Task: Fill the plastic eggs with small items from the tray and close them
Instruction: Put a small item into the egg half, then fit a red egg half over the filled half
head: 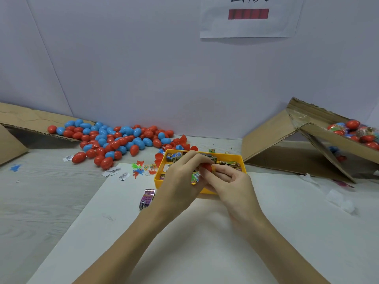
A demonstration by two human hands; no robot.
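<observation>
Both hands meet over the yellow tray (242,160): the left hand (180,177) and right hand (231,181) pinch a red egg (207,167) between their fingertips, apparently being filled or pressed closed. Much remains: far left of the grip, a heap of red and blue eggs (114,140) waits. Under the hands, the tray holds small printed packets (174,157). Far right, a cardboard box (320,140) holds eggs that look finished

One yellow tray (242,160), two cardboard boxes: one (18,121) at 9 o'clock, one (287,144) at 3. Red and blue eggs (114,140): dozens, uncountable. Two hands: left (180,179), right (233,185).
</observation>
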